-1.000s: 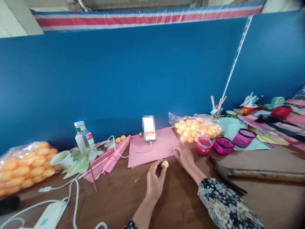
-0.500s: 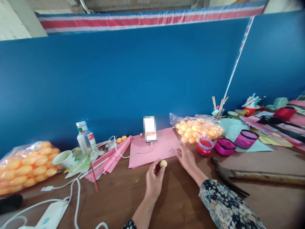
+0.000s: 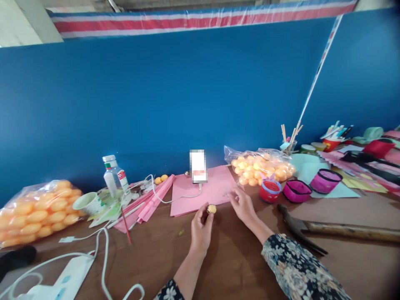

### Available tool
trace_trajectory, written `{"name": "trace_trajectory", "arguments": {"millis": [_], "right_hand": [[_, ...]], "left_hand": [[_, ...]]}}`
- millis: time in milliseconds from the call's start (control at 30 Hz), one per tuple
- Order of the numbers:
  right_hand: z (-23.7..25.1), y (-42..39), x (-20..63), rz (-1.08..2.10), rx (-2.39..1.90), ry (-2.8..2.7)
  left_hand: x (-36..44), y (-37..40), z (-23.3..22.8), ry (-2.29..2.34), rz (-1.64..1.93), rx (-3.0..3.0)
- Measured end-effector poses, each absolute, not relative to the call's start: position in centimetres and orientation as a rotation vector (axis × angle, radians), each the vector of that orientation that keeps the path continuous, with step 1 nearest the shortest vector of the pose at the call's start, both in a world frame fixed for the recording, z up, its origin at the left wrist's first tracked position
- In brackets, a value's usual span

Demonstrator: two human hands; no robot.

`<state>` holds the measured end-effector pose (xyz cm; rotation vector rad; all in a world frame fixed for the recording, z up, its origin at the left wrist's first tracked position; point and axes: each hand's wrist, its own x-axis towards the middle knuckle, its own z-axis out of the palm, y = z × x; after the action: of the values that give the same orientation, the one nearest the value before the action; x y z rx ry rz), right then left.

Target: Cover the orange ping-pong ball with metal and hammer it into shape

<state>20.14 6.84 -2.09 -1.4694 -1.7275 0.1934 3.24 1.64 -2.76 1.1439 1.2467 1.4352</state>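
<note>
Your left hand (image 3: 201,227) pinches a small yellow ball (image 3: 211,208) just above the table (image 3: 162,258); your right hand (image 3: 242,203), fingers loosely spread, seems to touch the pink paper (image 3: 204,189). Loosen that fingertip pinch and the ball rolls away.

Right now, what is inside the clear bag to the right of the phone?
The clear bag holds many small orange balls, heaped together. Whatever lies beneath the top layer is covered.

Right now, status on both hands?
Left hand pinching small yellow ball. Right hand open, fingertips at pink paper edge. Hammer lying to the right, clear.
</note>
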Motion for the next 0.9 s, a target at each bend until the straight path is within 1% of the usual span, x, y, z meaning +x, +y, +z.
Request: {"name": "trace_trajectory", "arguments": {"millis": [100, 300, 633, 900], "right_hand": [[-2.2, 6.9, 20.1, 0.285, -1.426, -1.671], [-2.1, 7.2, 20.6, 0.329, -1.443, -1.622], [-0.4, 4.6, 17.6, 0.752, -1.195, -1.592], [-0.5, 4.0, 16.7, 0.882, -1.124, -1.596]], "left_hand": [[3.2, 1.7, -2.9, 1.235, 1.424, 1.146], [3.3, 1.5, -2.9, 1.099, 1.449, 0.943], [3.4, 1.4, -1.8, 0.949, 1.534, 0.663], [3.4, 1.4, -1.6, 0.921, 1.504, 0.616]]}}
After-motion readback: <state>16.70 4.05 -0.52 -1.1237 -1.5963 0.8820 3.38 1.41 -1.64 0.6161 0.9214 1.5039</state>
